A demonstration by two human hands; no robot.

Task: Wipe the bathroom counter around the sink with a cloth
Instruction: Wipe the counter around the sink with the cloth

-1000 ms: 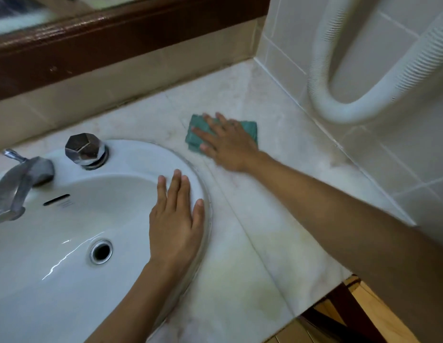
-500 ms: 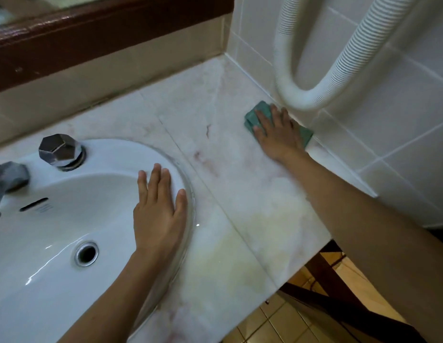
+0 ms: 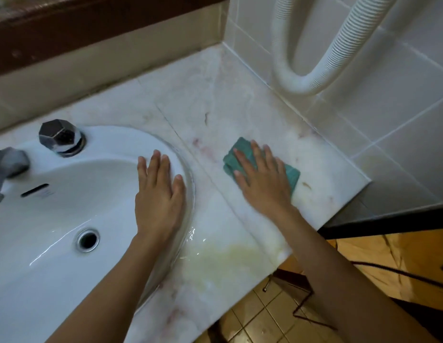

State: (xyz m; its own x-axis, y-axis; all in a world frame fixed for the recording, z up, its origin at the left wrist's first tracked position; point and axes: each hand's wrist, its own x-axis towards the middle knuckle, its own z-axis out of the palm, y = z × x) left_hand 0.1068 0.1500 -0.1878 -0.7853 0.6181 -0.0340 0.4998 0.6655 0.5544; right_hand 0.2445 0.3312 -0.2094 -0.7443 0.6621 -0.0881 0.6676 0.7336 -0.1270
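Two hands [image 3: 158,196], one cloth [image 3: 242,154]

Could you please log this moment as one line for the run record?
step: wiping counter | right hand: flat on green cloth, right of sink | left hand: resting on sink rim | yellowish stain near front edge

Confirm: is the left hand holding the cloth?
No. The left hand lies flat and empty on the sink rim, while the right hand presses the green cloth onto the counter.
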